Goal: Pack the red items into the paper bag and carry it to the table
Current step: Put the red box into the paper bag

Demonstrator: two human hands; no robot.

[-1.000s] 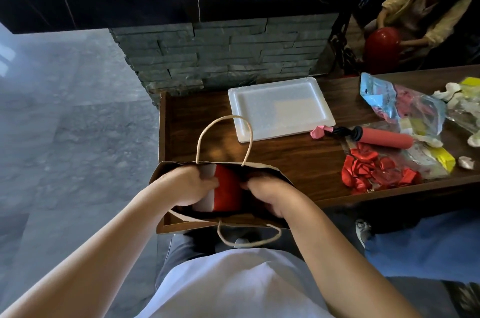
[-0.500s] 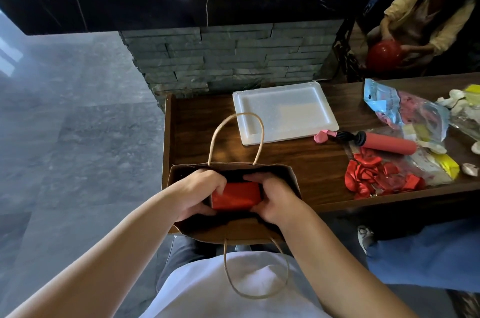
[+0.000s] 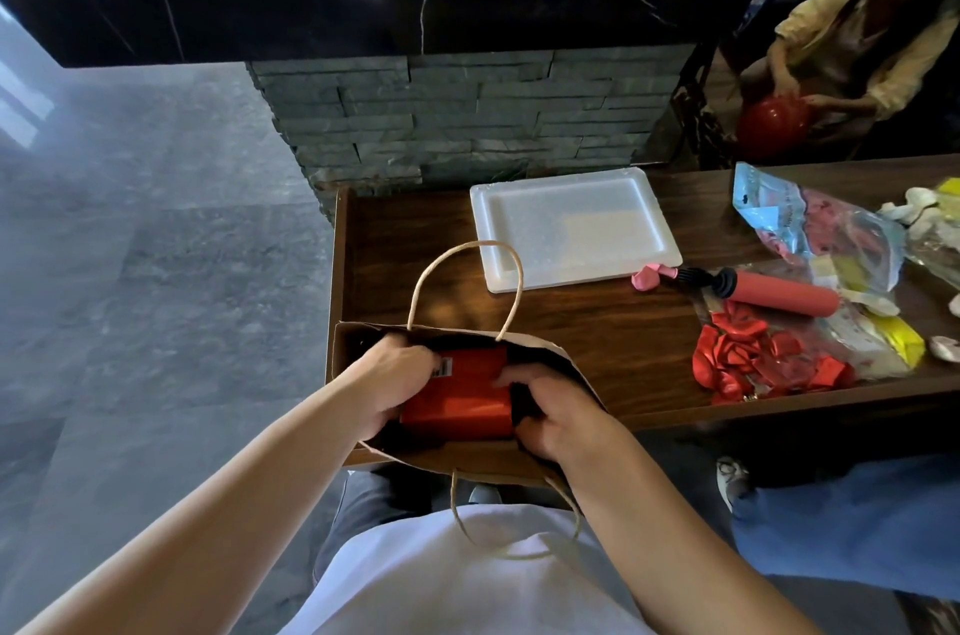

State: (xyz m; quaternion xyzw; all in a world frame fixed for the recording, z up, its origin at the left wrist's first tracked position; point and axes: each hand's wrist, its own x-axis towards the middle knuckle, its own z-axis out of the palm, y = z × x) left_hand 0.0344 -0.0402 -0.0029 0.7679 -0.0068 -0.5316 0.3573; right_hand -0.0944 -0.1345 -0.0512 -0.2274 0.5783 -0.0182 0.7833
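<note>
Your left hand (image 3: 395,387) and right hand (image 3: 553,419) are both clamped on the red rectangular box (image 3: 460,395), which sits inside the open brown paper bag with twine handles (image 3: 358,338) at the near left corner of the dark wooden table (image 3: 613,328). Beyond the bag lies a white foam tray (image 3: 571,226); to your right are a red balloon hand pump (image 3: 774,292), a heap of flat red balloons (image 3: 753,364) and clear plastic balloon packets (image 3: 821,229). A grey stone-block counter (image 3: 467,115) rises behind the table, over grey floor tiles (image 3: 156,245).
</note>
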